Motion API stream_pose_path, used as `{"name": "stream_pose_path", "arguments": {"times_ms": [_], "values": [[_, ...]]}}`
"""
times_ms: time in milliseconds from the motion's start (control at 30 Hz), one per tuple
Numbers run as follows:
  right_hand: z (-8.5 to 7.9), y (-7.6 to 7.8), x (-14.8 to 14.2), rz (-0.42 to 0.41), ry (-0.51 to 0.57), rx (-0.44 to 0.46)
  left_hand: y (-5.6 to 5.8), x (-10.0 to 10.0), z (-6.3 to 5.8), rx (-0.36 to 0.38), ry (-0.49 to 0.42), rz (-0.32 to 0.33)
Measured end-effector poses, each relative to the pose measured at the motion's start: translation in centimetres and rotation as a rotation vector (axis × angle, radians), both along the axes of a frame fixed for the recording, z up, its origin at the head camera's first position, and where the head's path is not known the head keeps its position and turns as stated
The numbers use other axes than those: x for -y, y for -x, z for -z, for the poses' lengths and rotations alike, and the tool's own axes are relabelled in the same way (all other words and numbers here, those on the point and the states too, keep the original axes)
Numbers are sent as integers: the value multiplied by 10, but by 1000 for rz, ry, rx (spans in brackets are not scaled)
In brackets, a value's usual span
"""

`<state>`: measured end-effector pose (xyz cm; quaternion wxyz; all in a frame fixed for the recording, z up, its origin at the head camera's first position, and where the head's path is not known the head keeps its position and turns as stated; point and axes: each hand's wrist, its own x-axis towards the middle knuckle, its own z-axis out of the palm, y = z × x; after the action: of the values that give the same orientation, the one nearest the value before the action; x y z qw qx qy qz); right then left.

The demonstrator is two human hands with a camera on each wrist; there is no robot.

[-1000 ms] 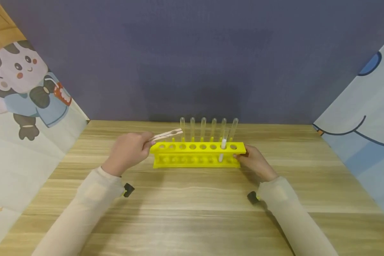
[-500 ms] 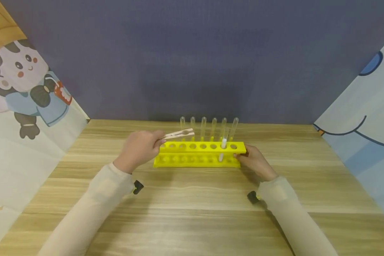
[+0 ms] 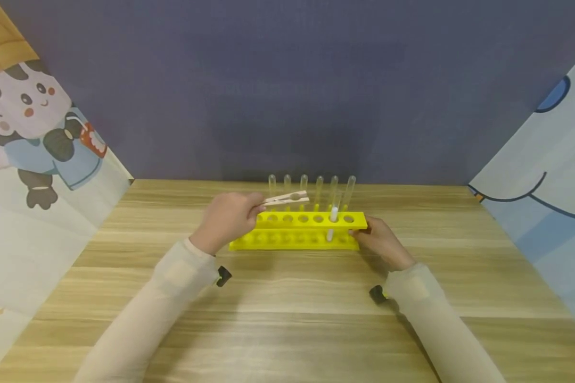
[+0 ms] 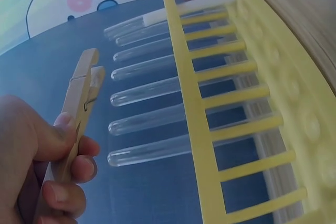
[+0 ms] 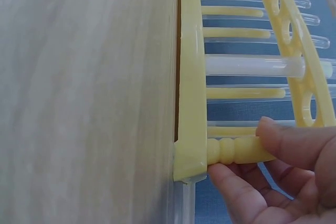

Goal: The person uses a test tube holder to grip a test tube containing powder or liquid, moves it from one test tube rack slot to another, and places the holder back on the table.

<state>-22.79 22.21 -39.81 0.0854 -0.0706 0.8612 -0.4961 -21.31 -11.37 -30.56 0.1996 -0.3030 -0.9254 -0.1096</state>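
Note:
A wooden test tube holder (image 3: 287, 199) with a wire spring is gripped in my left hand (image 3: 226, 222), thumb on one side in the left wrist view. Its jaws point right, above the yellow test tube rack (image 3: 294, 246), with nothing between them. The rack's left end is hidden behind that hand. My right hand (image 3: 385, 242) pinches the ribbed end post (image 5: 239, 150) at the rack's right end. One test tube of white material (image 3: 333, 215) stands in a hole near the right. Behind, several clear tubes (image 3: 304, 186) sit upside down on yellow pegs.
The rack stands on a wood-grain table (image 3: 287, 319), near a dark blue back panel (image 3: 287, 96). Cartoon-printed sheets flank the table at left (image 3: 9, 234) and right (image 3: 546, 213). Black wrist cameras project from both sleeves.
My left hand has moved right along the rack with the wooden test tube holder, covering more of the rack's left end. The right hand and the tubes have stayed in place.

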Motion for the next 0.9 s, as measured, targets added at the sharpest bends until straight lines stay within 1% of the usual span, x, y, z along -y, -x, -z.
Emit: {"name": "stream_pose_path", "arguments": {"times_ms": [167, 433, 733, 900], "values": [[-1, 1, 1, 2, -18, -8, 3, -8, -1, 19, -5, -12], [0, 1, 1, -4, -30, -44, 9, -20, -2, -4, -21, -14], [-3, -1, 2, -2, -19, -61, 14, -35, -5, 61, -22, -35], [-2, -2, 2, -8, -5, -71, 16, -42, -5, 61, -26, -37]]}}
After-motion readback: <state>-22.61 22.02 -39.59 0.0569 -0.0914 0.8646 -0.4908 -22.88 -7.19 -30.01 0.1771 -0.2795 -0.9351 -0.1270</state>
